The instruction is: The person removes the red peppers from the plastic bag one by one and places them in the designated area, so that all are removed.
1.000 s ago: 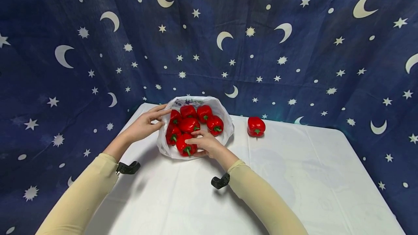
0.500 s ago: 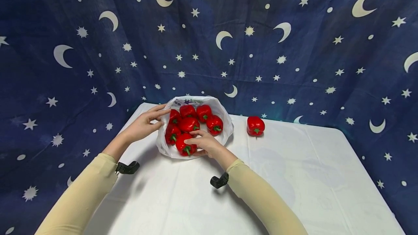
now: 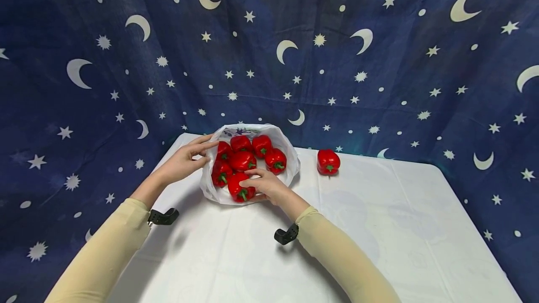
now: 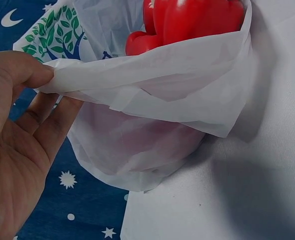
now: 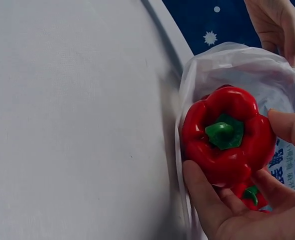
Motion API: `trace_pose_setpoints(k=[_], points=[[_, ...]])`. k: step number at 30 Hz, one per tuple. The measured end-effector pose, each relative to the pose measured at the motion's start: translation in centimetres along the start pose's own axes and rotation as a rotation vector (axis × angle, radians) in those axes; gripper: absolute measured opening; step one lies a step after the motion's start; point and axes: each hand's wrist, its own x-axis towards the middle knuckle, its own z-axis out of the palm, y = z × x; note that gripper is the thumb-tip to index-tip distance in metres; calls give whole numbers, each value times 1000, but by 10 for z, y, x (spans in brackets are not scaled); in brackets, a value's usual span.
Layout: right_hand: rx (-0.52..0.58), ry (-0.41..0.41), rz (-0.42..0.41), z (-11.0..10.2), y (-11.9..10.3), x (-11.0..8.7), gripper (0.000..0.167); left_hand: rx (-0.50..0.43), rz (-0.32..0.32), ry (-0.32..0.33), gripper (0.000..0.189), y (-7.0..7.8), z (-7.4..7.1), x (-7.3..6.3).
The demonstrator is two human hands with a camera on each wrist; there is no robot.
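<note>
A white plastic bag (image 3: 294, 163) lies with its mouth facing me, several red bell peppers (image 3: 243, 161) inside it. My left hand (image 3: 184, 162) holds the bag's left rim; in the left wrist view, its thumb and fingers pinch the folded white edge (image 4: 152, 75). At the front of the mouth, my right hand (image 3: 273, 188) grips one red bell pepper (image 3: 241, 191) from its right side. The right wrist view shows this bell pepper (image 5: 261, 137) with its green stem toward the camera, fingers and thumb around it, just inside the rim.
Another red bell pepper (image 3: 328, 162) stands on the white-covered table (image 3: 379, 219), right of the bag. Behind and to the left hangs a dark blue cloth (image 3: 252, 36) with moons and stars. Both wrists wear small black cameras (image 3: 286, 234).
The right hand and its bell pepper have shifted very slightly to the right. The left hand keeps its hold on the bag's rim, and the head view has turned a little.
</note>
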Motion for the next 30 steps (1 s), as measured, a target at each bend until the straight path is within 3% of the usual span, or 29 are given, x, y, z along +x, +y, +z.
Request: trace_pose_setpoints(k=[11,30], points=[[76,-50,-7,-19,-10,-22,60,17,27,17,46,-2,1,0],[45,-29,-36,-100,-35,-74,64,13,-2,3,49,1,1,0]])
